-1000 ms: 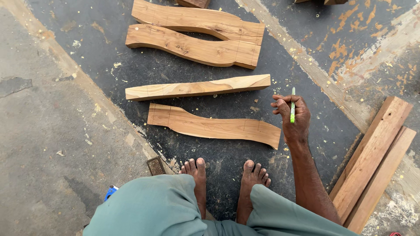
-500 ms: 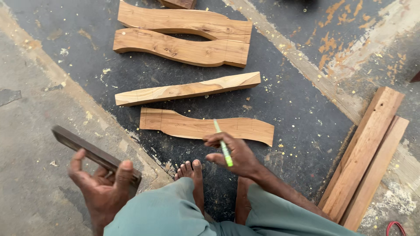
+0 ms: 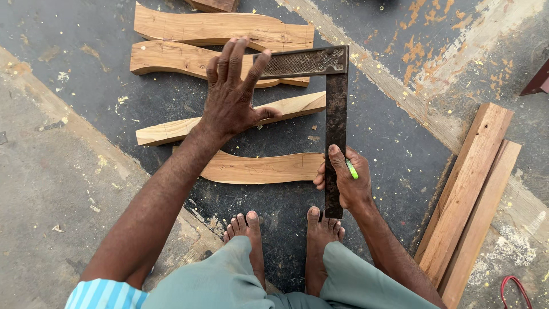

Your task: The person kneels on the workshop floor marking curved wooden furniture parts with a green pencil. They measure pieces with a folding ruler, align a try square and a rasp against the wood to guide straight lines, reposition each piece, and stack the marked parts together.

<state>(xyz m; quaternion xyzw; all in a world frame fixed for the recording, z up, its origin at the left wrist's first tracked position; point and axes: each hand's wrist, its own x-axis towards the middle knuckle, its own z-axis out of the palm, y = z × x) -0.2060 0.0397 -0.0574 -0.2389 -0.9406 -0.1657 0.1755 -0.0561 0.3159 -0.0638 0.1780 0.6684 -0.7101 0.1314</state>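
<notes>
Right hand grips square and, seemingly, a pencil; left hand hovers spread. Press the blade flat on the plank.

A dark, rusty metal square, L-shaped, is held above the floor. Its long blade runs from far to near, ending just above the person's feet. Its shorter stock, patterned with a fine mesh texture, points left from the far corner.

A bright green marker, short and slim, lies tilted against the blade near its middle, tucked in the grip that holds the square.

A curved wood piece, pale tan with a wavy outline, lies flat on the dark floor, running left to right. Its right end reaches the blade. Faint pencil lines show on its face.
</notes>
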